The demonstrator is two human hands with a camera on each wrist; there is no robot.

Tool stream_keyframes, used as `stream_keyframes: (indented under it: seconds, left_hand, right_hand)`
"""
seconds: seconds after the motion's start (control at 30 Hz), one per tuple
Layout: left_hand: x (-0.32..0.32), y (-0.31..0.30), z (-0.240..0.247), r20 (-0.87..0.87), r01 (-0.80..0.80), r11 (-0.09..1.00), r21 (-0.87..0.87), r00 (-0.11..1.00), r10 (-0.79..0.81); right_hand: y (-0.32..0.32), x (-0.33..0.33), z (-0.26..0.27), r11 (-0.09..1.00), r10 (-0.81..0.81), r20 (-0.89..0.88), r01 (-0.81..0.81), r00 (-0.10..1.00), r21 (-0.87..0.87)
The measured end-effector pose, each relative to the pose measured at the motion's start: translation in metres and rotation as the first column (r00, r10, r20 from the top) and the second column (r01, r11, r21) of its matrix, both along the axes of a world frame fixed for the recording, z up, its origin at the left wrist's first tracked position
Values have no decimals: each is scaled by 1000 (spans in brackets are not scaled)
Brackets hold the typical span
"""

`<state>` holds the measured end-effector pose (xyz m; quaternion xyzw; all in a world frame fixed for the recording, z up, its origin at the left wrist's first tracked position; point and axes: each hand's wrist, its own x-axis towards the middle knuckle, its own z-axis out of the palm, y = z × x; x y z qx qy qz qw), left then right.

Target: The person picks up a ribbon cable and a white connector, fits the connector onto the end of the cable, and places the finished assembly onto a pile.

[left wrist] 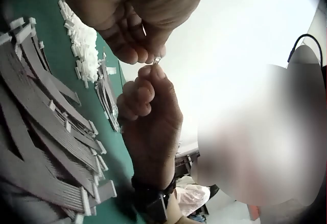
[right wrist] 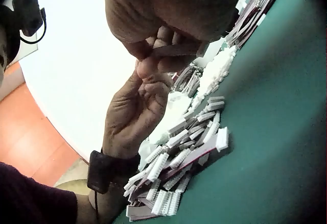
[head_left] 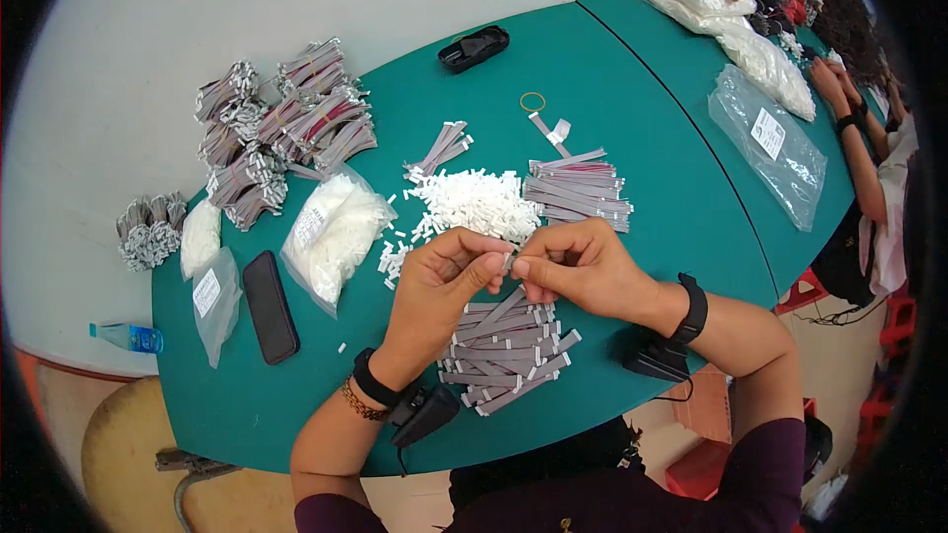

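Both hands meet fingertip to fingertip over the table, in front of a heap of small white plastic pieces (head_left: 474,202). My right hand (head_left: 592,266) grips a grey flat ribbon cable (right wrist: 176,50), which runs through its curled fingers in the right wrist view. With thumb and forefinger, my left hand (head_left: 434,286) pinches at the cable's end. A small whitish piece (left wrist: 157,59) shows between the fingertips; I cannot tell whether it is the cable's connector or a loose piece. Right below the hands lies a pile of ribbon cables (head_left: 509,350) with white connectors.
More ribbon cables (head_left: 578,190) lie beyond the right hand. Bundled cables (head_left: 286,118), a bag of white pieces (head_left: 336,227) and a dark phone (head_left: 270,308) are on the left. A black case (head_left: 474,47) stands at the back. Another person's arms (head_left: 859,153) show at right.
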<state>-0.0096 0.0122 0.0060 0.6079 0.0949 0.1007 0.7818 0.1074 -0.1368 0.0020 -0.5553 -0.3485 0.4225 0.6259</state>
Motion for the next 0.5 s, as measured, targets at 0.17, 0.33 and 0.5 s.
stream_keyframes:
  seconds: [0.17, 0.33, 0.5]
  left_hand:
    - [-1, -3, 2, 12, -25, 996, 88, 1000, 25]
    - [0, -2, 0, 4, -8, 999, -47, 1000, 8]
    - [0, -1, -1, -11, 0, 997, -72, 1000, -1]
  right_hand:
    - [0, 0, 1, 1000, 3, 29, -2, 1000, -5]
    - [-1, -2, 2, 1000, -9, 35, 9, 999, 7]
    - [-1, -2, 1, 1000, -11, 33, 11, 999, 15]
